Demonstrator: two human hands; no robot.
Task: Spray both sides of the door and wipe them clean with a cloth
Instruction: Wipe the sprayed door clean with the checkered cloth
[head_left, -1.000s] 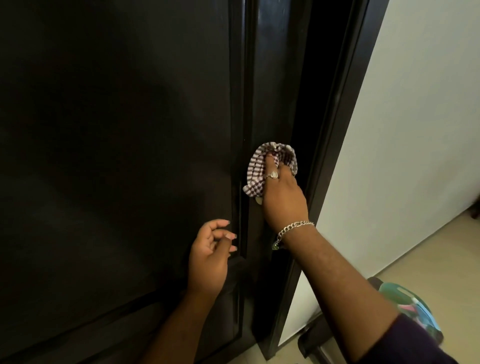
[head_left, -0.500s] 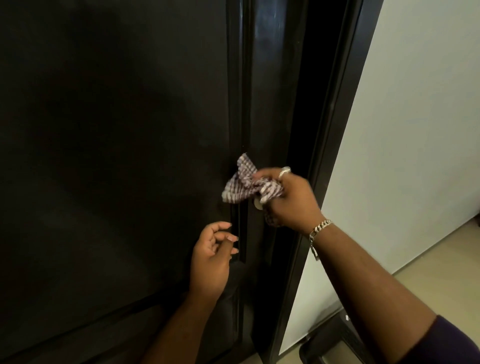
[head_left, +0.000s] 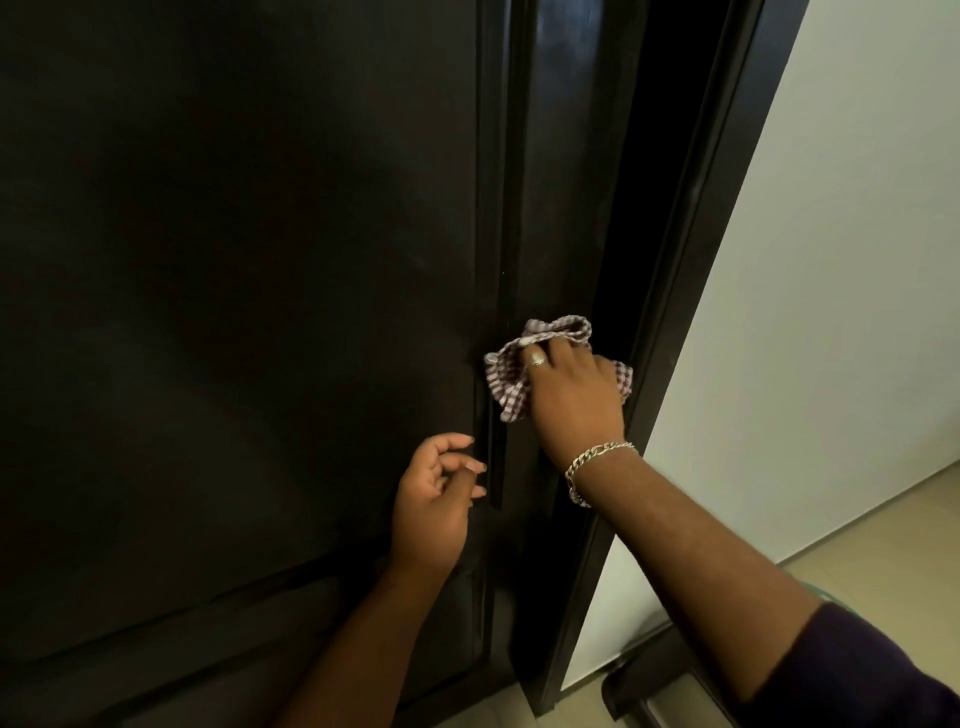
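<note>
A dark, almost black panelled door (head_left: 234, 312) fills the left and middle of the view. My right hand (head_left: 574, 400) presses a bunched checked cloth (head_left: 511, 374) flat against the door's right-hand stile, close to the frame. A chain bracelet hangs at that wrist and a ring shows on one finger. My left hand (head_left: 436, 501) hovers lower and to the left, by the panel moulding, fingers loosely curled and holding nothing. No spray bottle is in sight.
The dark door frame (head_left: 670, 338) runs down beside the cloth. A pale wall (head_left: 831, 312) lies to its right, with beige floor tiles (head_left: 924, 514) below. A dark object (head_left: 649, 686) sits on the floor at the frame's foot.
My right hand lifted the cloth off the door, bunching it toward the left, and has now pressed it back on the stile. My left hand has hardly moved.
</note>
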